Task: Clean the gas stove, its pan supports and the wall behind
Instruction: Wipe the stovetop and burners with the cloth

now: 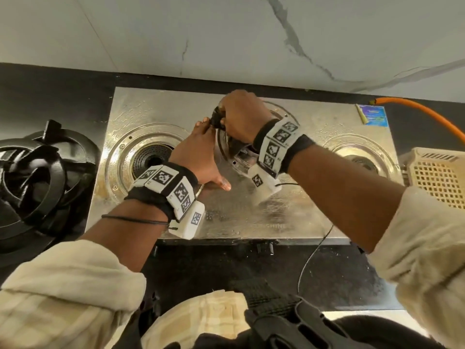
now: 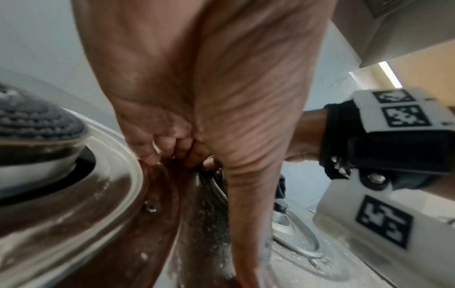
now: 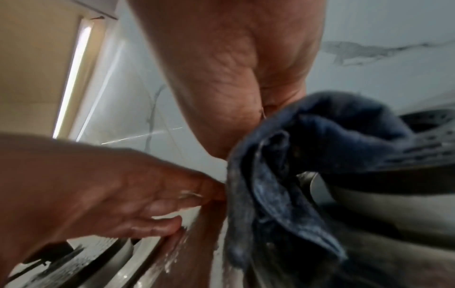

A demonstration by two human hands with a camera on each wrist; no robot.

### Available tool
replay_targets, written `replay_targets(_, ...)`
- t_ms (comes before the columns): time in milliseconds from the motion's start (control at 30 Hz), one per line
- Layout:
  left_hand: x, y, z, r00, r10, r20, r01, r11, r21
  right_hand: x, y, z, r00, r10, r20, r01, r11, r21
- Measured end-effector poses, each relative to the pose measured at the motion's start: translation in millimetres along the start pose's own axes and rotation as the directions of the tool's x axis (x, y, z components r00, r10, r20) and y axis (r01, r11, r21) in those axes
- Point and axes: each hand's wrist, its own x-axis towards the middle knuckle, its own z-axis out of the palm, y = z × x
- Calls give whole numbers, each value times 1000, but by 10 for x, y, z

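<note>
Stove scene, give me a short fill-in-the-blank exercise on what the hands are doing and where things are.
1. The right hand grips a dark blue ____.
2. The pan supports lie off the stove, on the counter to its ____.
3. The hose at the stove's far right corner is ____ in colour.
4. The left hand rests on the stove between the left and ____ burners.

Missing words: cloth; left; orange; middle
</note>
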Motion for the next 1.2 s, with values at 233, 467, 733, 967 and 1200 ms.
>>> replay_targets(233,-64,82,-51,1000,20,23,-21,999,47,-348,-220,163,999,-35,-37,31,995,-98)
replay_targets(467,39,-28,54,999,-24,-25,23,999,-26,-785,-246,242,1000,-28,-7,28,1000,-14)
replay_targets(733,90,-43,69,997,36,69,-39,998,42,-1350,63,388,996,89,-3,-88,984,156)
replay_targets(967,75,-13,31,994,8,108,-14,999,49,-1684,641,313,964,266,-30,-260,957,133)
replay_targets(1200,79,-20,26,994,18,109,-21,999,32,-1670,886,295,928,365,-79,-364,931,30)
